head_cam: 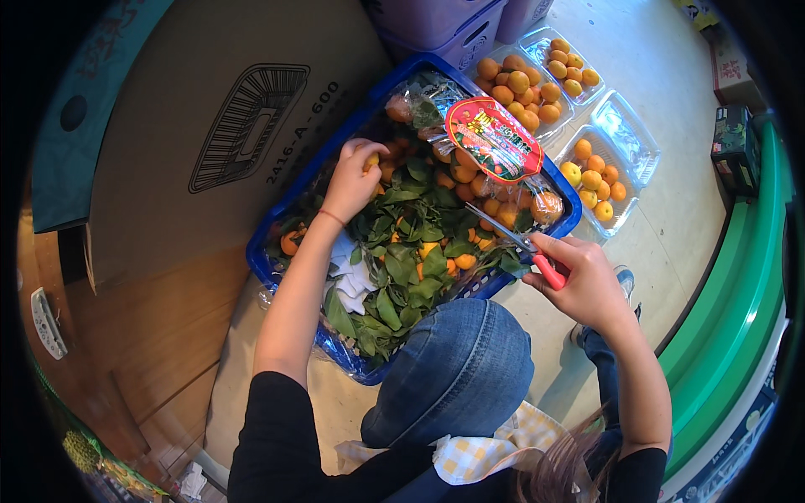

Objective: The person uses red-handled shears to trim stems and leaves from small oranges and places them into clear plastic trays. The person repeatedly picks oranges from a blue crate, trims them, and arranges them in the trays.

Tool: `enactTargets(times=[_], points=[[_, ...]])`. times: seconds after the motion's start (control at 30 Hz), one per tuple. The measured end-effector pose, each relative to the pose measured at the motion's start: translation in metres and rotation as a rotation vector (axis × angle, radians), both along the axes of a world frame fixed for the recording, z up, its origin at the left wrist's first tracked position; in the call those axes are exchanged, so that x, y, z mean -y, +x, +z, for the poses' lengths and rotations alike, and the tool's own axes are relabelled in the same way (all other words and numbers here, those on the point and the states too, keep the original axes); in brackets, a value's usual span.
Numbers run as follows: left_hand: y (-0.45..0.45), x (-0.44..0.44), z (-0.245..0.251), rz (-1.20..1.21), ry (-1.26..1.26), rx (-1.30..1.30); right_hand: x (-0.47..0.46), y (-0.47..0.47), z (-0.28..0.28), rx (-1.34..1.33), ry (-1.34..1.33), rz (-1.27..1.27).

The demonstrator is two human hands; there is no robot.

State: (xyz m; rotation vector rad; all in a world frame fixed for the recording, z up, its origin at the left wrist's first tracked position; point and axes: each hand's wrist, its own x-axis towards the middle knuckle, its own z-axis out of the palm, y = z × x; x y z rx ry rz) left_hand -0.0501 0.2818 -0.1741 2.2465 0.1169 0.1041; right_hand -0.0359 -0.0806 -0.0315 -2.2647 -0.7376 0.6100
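Note:
My left hand (353, 175) reaches over the far left part of a blue plastic basket (258, 245), its fingers closed around a small yellow-orange mandarin (371, 161). My right hand (583, 275) grips the red handles of a pair of scissors (548, 270) at the basket's right rim. The blades point up and left over the fruit. Green leaves (402, 254) cover much of the basket, with mandarins (465, 261) showing among them. Clear plastic wrap with a red printed label (494, 139) lies over the fruit at the far side. White paper scraps (352, 276) rest near my left forearm.
Beyond the basket, open clear plastic boxes hold mandarins (519, 82), with another box (619, 210) to the right. Purple crates (434, 28) stand behind. A large cardboard box (170, 207) borders the left. A green curved ledge (723, 283) runs along the right.

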Motion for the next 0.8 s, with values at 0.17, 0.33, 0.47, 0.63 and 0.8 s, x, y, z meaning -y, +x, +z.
enactTargets(times=[0.17,0.33,0.47,0.63,0.8], points=[[0.026,0.011,-0.036,-0.169,0.844,-0.062,-0.003,-0.009,-0.004,0.028,0.017,0.007],[0.03,0.02,-0.054,-0.112,0.753,-0.326,0.001,-0.01,-0.008,0.029,0.004,-0.007],[0.035,0.008,-0.053,-0.222,0.721,-0.288,-0.001,-0.011,-0.013,0.002,-0.027,-0.014],[0.003,0.006,-0.012,-0.231,0.683,-0.033,-0.002,-0.01,-0.015,0.008,-0.01,-0.072],[-0.058,0.035,0.047,0.27,-1.169,-0.509,-0.012,-0.01,-0.022,0.016,0.012,-0.089]])
